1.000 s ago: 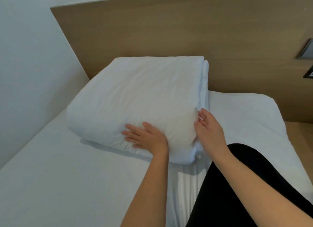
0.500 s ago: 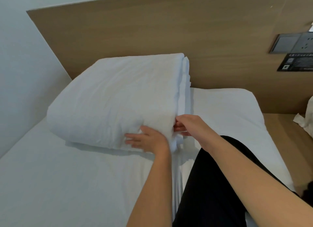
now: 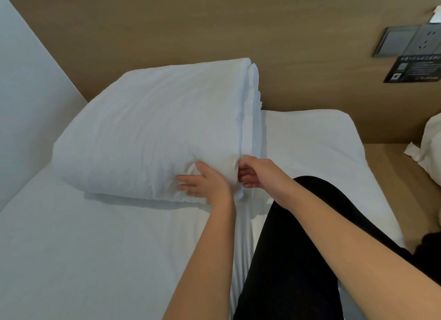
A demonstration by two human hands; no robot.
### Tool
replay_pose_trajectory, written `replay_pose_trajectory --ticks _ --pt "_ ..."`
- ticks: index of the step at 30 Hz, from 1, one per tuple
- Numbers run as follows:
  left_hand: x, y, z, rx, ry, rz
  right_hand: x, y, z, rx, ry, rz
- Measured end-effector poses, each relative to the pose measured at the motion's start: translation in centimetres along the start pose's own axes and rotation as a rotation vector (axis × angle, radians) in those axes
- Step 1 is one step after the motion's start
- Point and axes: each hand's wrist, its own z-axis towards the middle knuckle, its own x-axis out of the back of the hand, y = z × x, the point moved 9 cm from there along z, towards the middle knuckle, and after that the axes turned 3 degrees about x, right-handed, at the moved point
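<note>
Furthest from the headboard [image 3: 214, 33], at the bottom of my view, a knee in black [image 3: 298, 248] is resting on the bed [image 3: 71, 248], and both forearms are reaching out past it. Closer to the headboard, the left grip [image 3: 205, 181] is lying flat with fingers spread, pressing down on the near corner of the folded duvet [image 3: 155, 129], which is dimpling under it. Just beside it, the right grip [image 3: 257, 173] is curling its fingers into the stacked edges at that corner, pinching the layers.

I am judging the duvet to be soft, bulky and light for its size. It is likely to sag and slide open if lifted by one corner, so I am planning to take hold under the thick folded side with both grips well apart. It is looking plain white, puffy and lightly creased, folded into a fat rectangle, and its far side is lying close up against the headboard.
</note>
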Motion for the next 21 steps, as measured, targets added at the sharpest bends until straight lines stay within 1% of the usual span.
replay_pose_trajectory --ticks 2,5,10,14,18,21 --pt "-0.4 0.7 -0.1 0.010 0.000 0.019 0.2 -0.2 -0.2 0.037 -0.055 -0.058" --pt "-0.4 0.6 0.4 0.008 -0.011 0.037 1.0 -0.2 -0.5 0.057 -0.098 -0.064" --pt "0.3 -0.2 0.7 0.001 -0.045 0.017 -0.1 1.5 -0.1 -0.008 -0.155 0.060" --pt "0.3 0.2 0.5 0.017 -0.065 0.045 0.0 2.3 -0.2 -0.016 -0.199 0.035" --pt "0.5 -0.9 0.4 -0.003 -0.177 0.093 -0.8 3.0 -0.3 -0.126 -0.353 -0.119" --pt "1.0 -1.7 0.3 0.064 -0.261 0.048 -1.3 3.6 0.6 -0.245 -0.388 -0.190"
